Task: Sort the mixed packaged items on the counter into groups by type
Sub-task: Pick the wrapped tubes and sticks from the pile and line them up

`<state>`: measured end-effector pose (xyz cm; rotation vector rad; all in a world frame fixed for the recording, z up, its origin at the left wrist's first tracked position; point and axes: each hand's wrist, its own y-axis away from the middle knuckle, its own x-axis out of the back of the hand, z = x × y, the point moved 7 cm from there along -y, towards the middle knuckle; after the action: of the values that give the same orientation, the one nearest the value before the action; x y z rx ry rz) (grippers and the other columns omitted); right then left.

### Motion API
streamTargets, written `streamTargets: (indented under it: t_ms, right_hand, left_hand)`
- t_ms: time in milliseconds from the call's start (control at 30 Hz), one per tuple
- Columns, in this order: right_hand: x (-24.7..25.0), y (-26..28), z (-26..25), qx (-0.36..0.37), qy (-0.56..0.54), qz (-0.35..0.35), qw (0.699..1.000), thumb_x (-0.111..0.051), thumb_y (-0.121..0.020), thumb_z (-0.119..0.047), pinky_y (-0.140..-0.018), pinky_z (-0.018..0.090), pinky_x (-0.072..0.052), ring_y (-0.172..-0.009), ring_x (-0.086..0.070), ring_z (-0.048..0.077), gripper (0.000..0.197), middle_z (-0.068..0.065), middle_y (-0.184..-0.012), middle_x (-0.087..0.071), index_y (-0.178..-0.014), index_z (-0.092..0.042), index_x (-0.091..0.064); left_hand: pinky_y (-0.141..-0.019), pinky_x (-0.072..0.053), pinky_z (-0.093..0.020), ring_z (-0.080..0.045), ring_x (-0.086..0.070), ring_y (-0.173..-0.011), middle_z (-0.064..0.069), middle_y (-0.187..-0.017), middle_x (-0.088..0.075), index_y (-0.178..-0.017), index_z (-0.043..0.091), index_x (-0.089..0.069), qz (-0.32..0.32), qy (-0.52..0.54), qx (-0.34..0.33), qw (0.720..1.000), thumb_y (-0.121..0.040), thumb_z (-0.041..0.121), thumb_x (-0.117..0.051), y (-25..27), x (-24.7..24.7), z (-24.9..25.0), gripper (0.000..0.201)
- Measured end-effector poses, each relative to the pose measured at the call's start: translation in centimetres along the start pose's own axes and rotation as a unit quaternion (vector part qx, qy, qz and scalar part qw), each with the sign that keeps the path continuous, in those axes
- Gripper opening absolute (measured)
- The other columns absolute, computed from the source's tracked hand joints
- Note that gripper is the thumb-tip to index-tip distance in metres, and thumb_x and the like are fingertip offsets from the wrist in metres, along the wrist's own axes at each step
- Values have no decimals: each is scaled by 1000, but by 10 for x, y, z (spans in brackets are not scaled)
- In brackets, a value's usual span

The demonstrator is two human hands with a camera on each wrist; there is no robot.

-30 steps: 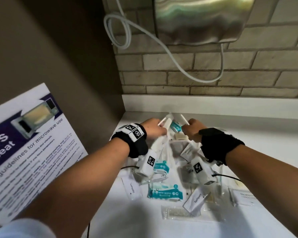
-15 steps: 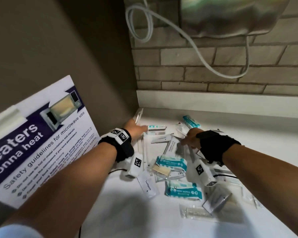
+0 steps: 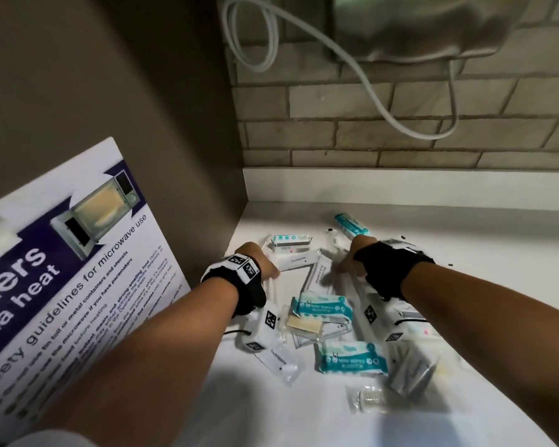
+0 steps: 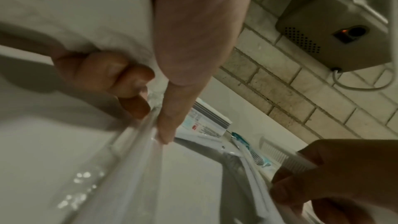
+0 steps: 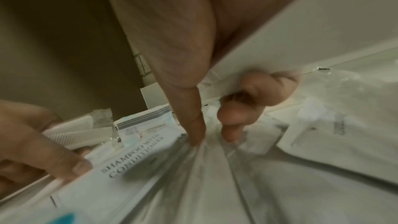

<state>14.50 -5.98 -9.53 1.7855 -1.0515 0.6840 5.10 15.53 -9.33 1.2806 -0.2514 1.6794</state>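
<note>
Mixed packets lie in a heap on the white counter (image 3: 484, 227). Teal mini wipes packs (image 3: 323, 306) (image 3: 352, 356) sit in the middle, and two more (image 3: 291, 241) lie at the back. A toothpaste sachet (image 3: 281, 359) lies at the front and a shampoo sachet (image 3: 320, 275) (image 5: 133, 151) between my hands. My left hand (image 3: 267, 267) (image 4: 152, 117) pinches a long clear packet (image 4: 137, 142) with thumb and curled fingers near the left wall. My right hand (image 3: 349, 269) (image 5: 208, 135) pinches a crinkled clear wrapper (image 5: 206, 168) on the heap.
A brown side panel (image 3: 126, 91) with a microwave safety poster (image 3: 62, 285) closes the left side. The brick wall behind carries a hand dryer (image 3: 433, 27) with a looped grey cable (image 3: 368, 82). A clear packet of small white items (image 3: 368, 398) lies at the front.
Both hands came down from holding packets up at the back. The left reached toward the wall corner. Both now sit low on the heap, and wipes packs lie at the back.
</note>
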Motion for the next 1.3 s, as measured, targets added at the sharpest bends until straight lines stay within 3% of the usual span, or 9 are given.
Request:
streamTargets:
  t_ms: [167, 400, 567, 667, 767, 900, 1033, 1133, 1300]
  right_hand:
    - [1, -4, 8, -28, 4, 17, 999, -70, -78, -21, -49, 20, -39, -58, -54, 20, 27, 4, -60, -55, -57, -12, -54]
    - [40, -10, 23, -16, -28, 73, 997, -73, -68, -10, -67, 34, -53, -70, -64, 30, 11, 11, -48, -62, -69, 0, -70]
    - [39, 2, 51, -64, 53, 48, 995, -72, -72, -11, -52, 22, -43, -51, -53, 20, 26, -3, -22, -43, -50, -10, -58]
    - [32, 13, 53, -66, 100, 36, 992, -73, -74, -15, -55, 22, -45, -64, -58, 20, 9, 5, -55, -63, -71, -8, -69]
    - [32, 22, 42, -42, 128, 30, 990, -70, -81, -15, -53, 22, -44, -76, -64, 24, 20, 14, -91, -65, -97, -4, -70]
    - [39, 25, 5, 17, 134, 92, 987, -64, -88, -19, -77, 27, -46, -111, -61, 28, 39, 15, -120, -64, -121, 1, -59]
    - [28, 22, -29, 77, 81, 62, 992, -67, -84, -39, -62, 24, -40, -87, -61, 26, 31, 13, -94, -65, -84, -8, -64]
    - [17, 20, -43, 98, 57, 48, 992, -65, -84, -43, -55, 26, -40, -77, -62, 24, 35, 12, -83, -66, -79, -9, -62]
    - [-3, 14, -43, 85, 79, 19, 993, -71, -82, -38, -43, 19, -31, -52, -47, 15, 45, 7, -74, -60, -55, -12, -47]
  left_hand:
    - [-82, -58, -37, -26, -70, -81, -8, -87, -72, -96, 10, -69, -39, 21, 12, 999, -53, 26, -81, -6, -17, 2, 47]
    - [-81, -55, -31, -27, -67, -89, -9, -95, -69, -96, 7, -63, -38, 24, 5, 999, -71, 26, -77, -4, -17, 3, 34]
    - [-79, -53, -31, -29, -66, -92, -12, -101, -69, -101, 6, -64, -27, 99, 3, 995, -63, 27, -84, -8, -10, -1, 48]
    - [-60, -44, -26, -23, -62, -78, -8, -89, -66, -95, 5, -63, -21, 138, -15, 990, -71, 27, -83, -7, -1, 4, 38]
    - [-52, -38, -24, -15, -54, -59, -2, -71, -59, -79, 10, -60, -13, 173, -56, 983, -72, 27, -83, 0, 4, 20, 30]
    - [-47, -39, -19, -11, -53, -55, -1, -70, -59, -87, 10, -62, -2, 230, -111, 967, -71, 26, -85, 7, 5, 44, 32]
    - [-54, -49, -23, -14, -54, -48, -3, -59, -62, -74, 9, -65, -52, 221, -129, 965, -72, 26, -83, 19, -14, 62, 24]
    - [-57, -50, -32, -16, -52, -45, -4, -56, -62, -78, 7, -69, -101, 204, -128, 965, -76, 26, -79, 20, -28, 59, 21]
    - [-61, -44, -24, -23, -63, -74, -8, -91, -68, -97, 7, -65, 25, 66, -83, 994, -83, 28, -66, 7, -1, 26, 24]
